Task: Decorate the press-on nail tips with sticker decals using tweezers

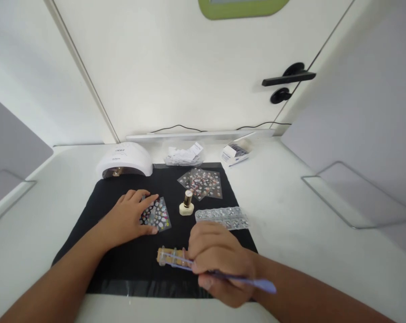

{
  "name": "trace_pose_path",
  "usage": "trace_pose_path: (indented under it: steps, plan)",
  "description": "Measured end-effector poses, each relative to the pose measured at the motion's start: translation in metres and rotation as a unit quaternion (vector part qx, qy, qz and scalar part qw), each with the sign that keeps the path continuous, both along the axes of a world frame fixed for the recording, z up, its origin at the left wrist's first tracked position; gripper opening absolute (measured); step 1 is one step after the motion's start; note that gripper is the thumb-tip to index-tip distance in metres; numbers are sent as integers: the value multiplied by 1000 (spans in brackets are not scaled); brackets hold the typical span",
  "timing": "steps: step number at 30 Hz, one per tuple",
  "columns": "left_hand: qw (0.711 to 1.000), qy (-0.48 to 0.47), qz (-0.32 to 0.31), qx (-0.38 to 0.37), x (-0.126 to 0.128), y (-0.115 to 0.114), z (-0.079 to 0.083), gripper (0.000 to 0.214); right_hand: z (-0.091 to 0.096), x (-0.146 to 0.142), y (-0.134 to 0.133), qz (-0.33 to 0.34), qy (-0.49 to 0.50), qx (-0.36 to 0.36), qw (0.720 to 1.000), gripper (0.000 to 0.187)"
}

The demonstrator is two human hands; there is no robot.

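My left hand [130, 217] lies with fingers spread on a clear sheet of colourful nail stickers [157, 214] on the black mat [122, 260]. My right hand [218, 260] is closed around a thin lilac tool [253, 282], whose tip reaches a small tan holder with false nail tips [167, 256] near the mat's front. A little gold-capped bottle [187, 204] stands between the hands.
A white nail lamp [125, 160] sits at the mat's back left. More sticker sheets [201, 183], a clear gem box [222, 216], crumpled packets [184, 155] and a small white carton [235, 152] lie behind. A door with a black handle [288, 77] stands beyond the white table [307, 224].
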State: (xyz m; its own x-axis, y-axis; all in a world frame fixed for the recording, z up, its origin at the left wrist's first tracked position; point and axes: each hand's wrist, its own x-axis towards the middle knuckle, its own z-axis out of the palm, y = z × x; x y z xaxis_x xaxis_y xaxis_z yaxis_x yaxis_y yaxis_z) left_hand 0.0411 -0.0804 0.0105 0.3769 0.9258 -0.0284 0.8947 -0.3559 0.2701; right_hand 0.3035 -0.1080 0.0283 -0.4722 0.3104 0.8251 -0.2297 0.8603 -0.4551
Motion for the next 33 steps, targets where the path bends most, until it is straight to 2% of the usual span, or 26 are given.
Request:
trace_pose_path:
  steps: [4, 6, 15, 20, 22, 27, 29, 33]
  plan:
    - [1000, 12, -2, -6, 4, 1, -2, 74, 9, 0, -5, -19, -16, 155, 988, 24]
    - [1000, 11, -8, -8, 3, 2, -1, 73, 11, 0, -5, -38, -19, 204, 978, 23]
    - [999, -42, -15, -18, 0, 3, 0, 63, 10, -1, -5, -60, -12, 215, 975, 23]
    - [989, -139, -21, -39, 2, 0, 3, 47, 19, 7, -24, -51, -24, 170, 984, 11]
    - [980, -190, -23, -51, 2, -2, 6, 38, 21, 12, -29, -40, -42, 148, 987, 12]
    - [942, -324, -6, -93, 2, -6, 11, 11, 19, 20, -20, -73, 21, 30, 997, 15]
    - [918, -378, 14, -118, 4, -8, 10, 14, 19, 22, -16, -72, 32, -12, 997, 14]
    - [863, -476, 36, -165, 10, -11, 10, 33, 16, 24, -16, -55, 15, -73, 996, 12]
